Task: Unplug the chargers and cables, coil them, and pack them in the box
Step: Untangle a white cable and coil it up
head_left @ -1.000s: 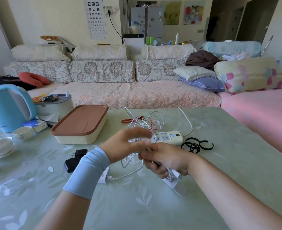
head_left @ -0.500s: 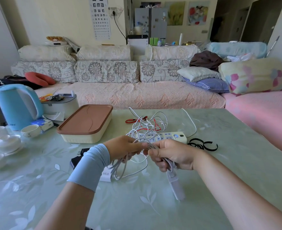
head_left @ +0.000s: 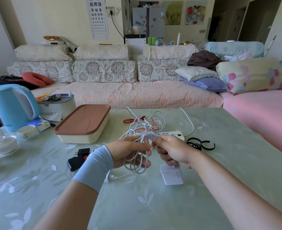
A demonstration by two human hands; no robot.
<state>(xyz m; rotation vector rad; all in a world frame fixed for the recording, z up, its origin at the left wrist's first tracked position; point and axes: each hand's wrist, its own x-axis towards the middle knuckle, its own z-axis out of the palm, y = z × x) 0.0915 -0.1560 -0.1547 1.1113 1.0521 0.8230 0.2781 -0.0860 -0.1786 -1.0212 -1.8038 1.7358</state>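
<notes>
Head view: we are holding a white cable (head_left: 137, 159) in loops above the tabletop (head_left: 137, 205). Our left hand (head_left: 128, 153) is carrying the coil, its fingers (head_left: 142, 164) curling through the loops and closing on them. Our right hand (head_left: 174, 151) is pinching a strand of the same cable beside the left hand, fingers closed on it. A white charger (head_left: 171, 175) is showing just below the right hand; we cannot tell whether it is hanging or resting. Behind the hands, a tangle of white and red cables (head_left: 147, 124) is lying over the power strip (head_left: 171, 135). The box (head_left: 83, 125), lid on, is sitting to the left of the tangle. Black straps (head_left: 200, 144) are lying to the right of the strip, and a black adapter (head_left: 78, 157) is lying beside our left wrist
</notes>
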